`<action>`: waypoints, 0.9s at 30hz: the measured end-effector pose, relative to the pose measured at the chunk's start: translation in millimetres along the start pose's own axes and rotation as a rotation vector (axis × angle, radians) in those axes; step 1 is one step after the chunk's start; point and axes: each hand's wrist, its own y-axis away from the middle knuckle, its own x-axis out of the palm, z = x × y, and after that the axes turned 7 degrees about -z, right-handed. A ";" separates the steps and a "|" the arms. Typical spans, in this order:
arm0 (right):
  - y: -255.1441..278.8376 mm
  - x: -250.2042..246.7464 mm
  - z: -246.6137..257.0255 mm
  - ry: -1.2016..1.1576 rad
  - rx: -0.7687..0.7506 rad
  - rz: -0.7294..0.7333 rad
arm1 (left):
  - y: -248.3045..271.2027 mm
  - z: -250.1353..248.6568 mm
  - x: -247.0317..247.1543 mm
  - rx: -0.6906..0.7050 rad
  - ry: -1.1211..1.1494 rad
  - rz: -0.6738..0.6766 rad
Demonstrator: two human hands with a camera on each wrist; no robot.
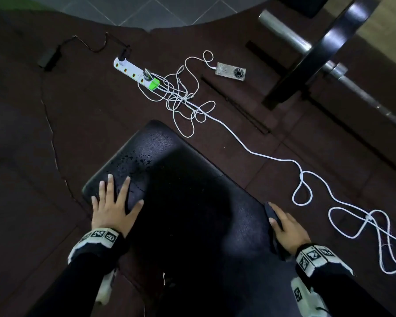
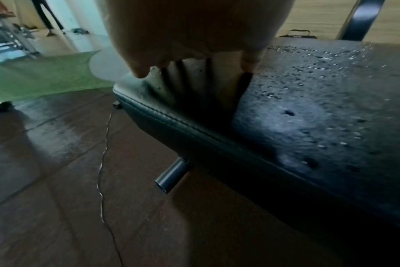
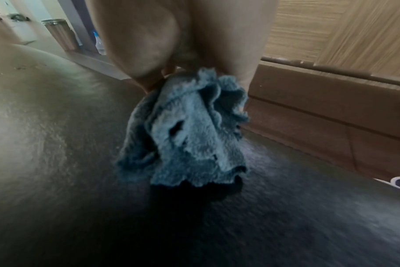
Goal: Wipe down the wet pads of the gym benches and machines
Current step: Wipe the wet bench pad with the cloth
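Droplets bead the bench pad at frame centre; left hand lies flat, fingers spread (lower left), right hand grips a bunched blue cloth.

A black bench pad, a grey-blue cloth, a white cable and a dark brown floor are seen.

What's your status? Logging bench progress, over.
Left hand flat on bench pad. Right hand grips cloth at pad's right edge. Droplets unwiped. Nothing in the way.
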 end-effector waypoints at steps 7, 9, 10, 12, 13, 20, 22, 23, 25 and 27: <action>-31.0 -0.1 64.7 0.010 -0.089 0.031 | -24.7 15.4 -10.2 -0.093 0.036 0.102; -41.8 1.3 91.6 0.005 -0.144 0.024 | -25.3 12.6 -9.9 -0.086 0.005 0.109; -47.7 2.7 104.7 0.002 -0.174 0.021 | -25.6 11.3 -10.7 -0.088 -0.004 0.123; -59.0 5.5 131.0 0.009 -0.229 0.016 | -26.1 10.8 -12.0 -0.093 -0.011 0.161; -64.6 7.0 142.8 0.013 -0.254 0.013 | -26.5 11.1 -13.4 -0.094 -0.013 0.178; -82.3 15.6 181.3 -0.042 -0.377 -0.047 | -25.8 15.4 -16.8 -0.066 0.023 0.223; -86.1 17.4 184.1 -0.058 -0.424 -0.063 | -25.6 16.7 -17.5 -0.061 0.041 0.231; -88.1 17.6 188.5 -0.048 -0.461 -0.077 | -25.3 17.2 -17.9 -0.062 0.048 0.235; -92.0 19.4 205.3 0.007 -0.551 -0.105 | -25.1 17.2 -18.8 -0.060 0.064 0.238; -94.3 25.5 229.7 0.108 -0.606 -0.083 | -25.0 16.7 -19.1 -0.057 0.077 0.239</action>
